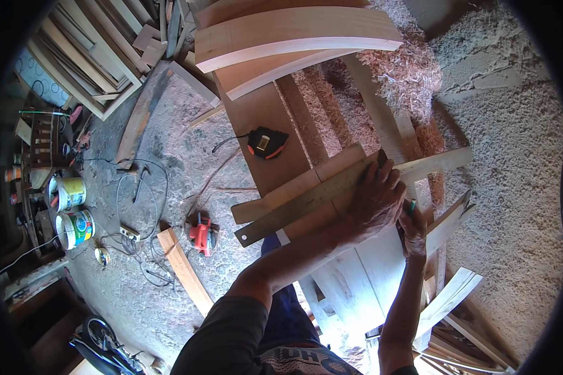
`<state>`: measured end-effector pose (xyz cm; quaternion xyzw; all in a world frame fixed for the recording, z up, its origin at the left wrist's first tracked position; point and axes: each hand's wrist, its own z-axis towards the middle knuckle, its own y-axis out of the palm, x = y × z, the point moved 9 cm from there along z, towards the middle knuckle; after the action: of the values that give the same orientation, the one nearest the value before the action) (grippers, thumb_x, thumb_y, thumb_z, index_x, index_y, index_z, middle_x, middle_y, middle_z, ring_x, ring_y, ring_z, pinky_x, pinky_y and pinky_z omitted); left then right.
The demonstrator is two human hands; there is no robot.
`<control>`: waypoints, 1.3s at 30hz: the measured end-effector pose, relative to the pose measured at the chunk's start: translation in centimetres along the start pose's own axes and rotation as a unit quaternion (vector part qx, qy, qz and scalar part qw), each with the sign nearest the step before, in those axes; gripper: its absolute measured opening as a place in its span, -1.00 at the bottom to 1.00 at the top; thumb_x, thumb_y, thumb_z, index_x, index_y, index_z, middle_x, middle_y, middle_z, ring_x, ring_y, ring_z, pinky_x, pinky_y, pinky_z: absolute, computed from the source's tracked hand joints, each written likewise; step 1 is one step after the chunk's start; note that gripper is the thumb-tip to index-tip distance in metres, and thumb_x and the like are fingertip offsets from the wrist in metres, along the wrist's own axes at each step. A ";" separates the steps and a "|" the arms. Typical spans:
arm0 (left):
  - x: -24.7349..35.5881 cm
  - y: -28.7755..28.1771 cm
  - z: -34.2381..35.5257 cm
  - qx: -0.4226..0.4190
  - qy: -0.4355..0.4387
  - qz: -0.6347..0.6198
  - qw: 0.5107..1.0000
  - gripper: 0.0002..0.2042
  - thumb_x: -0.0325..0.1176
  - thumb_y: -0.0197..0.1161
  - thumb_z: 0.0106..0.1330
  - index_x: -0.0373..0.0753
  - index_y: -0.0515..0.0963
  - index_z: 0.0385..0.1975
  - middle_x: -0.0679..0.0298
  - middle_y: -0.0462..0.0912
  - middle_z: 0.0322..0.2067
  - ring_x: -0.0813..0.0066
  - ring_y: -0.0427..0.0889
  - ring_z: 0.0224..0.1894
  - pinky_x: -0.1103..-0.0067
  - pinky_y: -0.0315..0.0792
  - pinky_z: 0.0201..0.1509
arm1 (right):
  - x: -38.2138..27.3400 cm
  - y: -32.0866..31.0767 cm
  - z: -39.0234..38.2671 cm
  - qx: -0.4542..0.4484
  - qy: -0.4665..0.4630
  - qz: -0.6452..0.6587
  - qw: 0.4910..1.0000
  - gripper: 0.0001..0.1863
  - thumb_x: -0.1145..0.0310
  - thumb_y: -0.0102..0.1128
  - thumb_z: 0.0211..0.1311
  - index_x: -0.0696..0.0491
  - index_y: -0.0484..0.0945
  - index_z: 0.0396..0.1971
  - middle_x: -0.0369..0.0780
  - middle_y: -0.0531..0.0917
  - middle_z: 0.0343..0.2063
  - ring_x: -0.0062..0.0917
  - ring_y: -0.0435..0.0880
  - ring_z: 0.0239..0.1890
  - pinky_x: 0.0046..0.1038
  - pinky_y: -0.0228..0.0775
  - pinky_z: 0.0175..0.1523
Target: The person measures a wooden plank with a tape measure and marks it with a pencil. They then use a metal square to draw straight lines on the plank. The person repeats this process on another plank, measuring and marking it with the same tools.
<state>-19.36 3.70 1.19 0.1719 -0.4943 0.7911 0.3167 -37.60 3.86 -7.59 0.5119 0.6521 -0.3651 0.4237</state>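
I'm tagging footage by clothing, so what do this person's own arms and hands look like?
The left hand and right hand are ungloved, and both forearms are bare. A plain dark grey sleeve ends near the left elbow; on the right, only a dark sleeve edge shows at the bottom.

The ruler [306, 201] looks like dull, smooth metal, the curved board [294, 34] smooth, matt wood, the tape measure [275, 142] plastic, the buckets [75, 228] glossy plastic, the sleeve [222, 337] matt cloth, the floor [106, 294] and wall [507, 156] rough.
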 end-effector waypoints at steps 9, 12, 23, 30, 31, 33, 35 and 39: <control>-0.1 0.5 -0.1 -0.014 0.002 -0.001 1.000 -0.73 -0.23 0.33 0.22 -0.25 0.57 -0.20 0.07 0.51 0.08 0.08 0.31 0.35 0.11 0.12 0.47 | 0.6 -0.1 -0.2 -0.017 0.016 0.067 0.997 -0.59 0.39 0.27 0.36 0.15 0.59 0.18 -0.30 0.69 -0.03 -0.65 0.62 -0.03 -0.52 0.45 0.12; -0.3 0.8 -0.1 -0.021 0.000 0.001 1.000 -0.73 -0.22 0.34 0.20 -0.24 0.57 -0.20 0.08 0.52 0.09 0.09 0.30 0.35 0.12 0.11 0.48 | 0.8 -0.3 -0.2 -0.009 0.013 0.062 0.998 -0.59 0.38 0.29 0.35 0.14 0.60 0.17 -0.31 0.69 -0.04 -0.65 0.62 -0.03 -0.52 0.45 0.12; -0.4 0.6 0.1 -0.004 -0.004 0.001 1.000 -0.75 -0.24 0.33 0.21 -0.22 0.58 -0.20 0.14 0.54 0.01 0.16 0.33 0.33 0.15 0.12 0.48 | -1.7 -2.5 -0.9 0.180 0.041 0.008 0.983 -0.70 0.23 0.18 0.47 0.09 0.66 0.02 -0.41 0.64 -0.36 -0.78 0.43 -0.40 -0.68 0.28 -0.23; -0.8 0.6 0.0 -0.027 -0.011 -0.008 1.000 -0.75 -0.22 0.32 0.22 -0.21 0.59 -0.19 0.14 0.52 0.02 0.17 0.34 0.30 0.16 0.16 0.44 | -14.3 5.4 -1.7 0.066 -0.216 -0.112 0.968 -0.53 -0.05 0.02 0.56 0.09 0.65 -0.06 -0.24 0.70 -0.20 -0.68 0.53 -0.35 -0.62 0.31 -0.28; -0.8 0.8 -0.1 -0.026 -0.009 -0.007 1.000 -0.75 -0.21 0.31 0.21 -0.20 0.59 -0.20 0.15 0.52 0.00 0.18 0.35 0.30 0.17 0.18 0.42 | -14.9 8.3 -1.9 -0.017 -0.215 -0.058 0.975 -0.56 -0.01 0.05 0.56 0.09 0.65 -0.06 -0.23 0.70 -0.19 -0.67 0.56 -0.31 -0.63 0.31 -0.25; -0.5 1.0 -0.2 -0.024 -0.004 -0.005 1.000 -0.75 -0.19 0.31 0.21 -0.18 0.59 -0.22 0.17 0.52 -0.02 0.20 0.36 0.28 0.17 0.21 0.39 | -16.9 14.8 -2.3 -0.130 -0.308 -0.117 0.935 -0.76 0.21 0.23 0.48 0.07 0.66 -0.09 -0.26 0.73 -0.26 -0.66 0.63 -0.28 -0.62 0.40 -0.21; -0.7 1.3 -0.4 -0.021 -0.002 0.003 1.000 -0.75 -0.17 0.30 0.20 -0.17 0.59 -0.23 0.20 0.52 -0.05 0.22 0.37 0.27 0.18 0.25 0.36 | -16.3 18.5 -1.6 -0.189 -0.344 -0.204 0.897 -0.84 0.36 0.31 0.39 0.08 0.66 -0.12 -0.27 0.73 -0.30 -0.67 0.67 -0.28 -0.64 0.47 -0.22; -1.2 2.5 -0.4 -0.007 0.000 0.027 1.000 -0.75 -0.13 0.28 0.19 -0.13 0.60 -0.26 0.24 0.53 -0.10 0.26 0.39 0.25 0.19 0.32 0.30 | -14.6 23.0 -1.1 -0.272 -0.269 -0.172 0.908 -0.87 0.49 0.38 0.31 0.12 0.65 -0.18 -0.26 0.74 -0.33 -0.67 0.70 -0.30 -0.56 0.56 -0.14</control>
<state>-20.10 2.87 -1.35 0.1565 -0.5041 0.7960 0.2964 -13.64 4.42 5.37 0.1390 0.6653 -0.3648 0.6364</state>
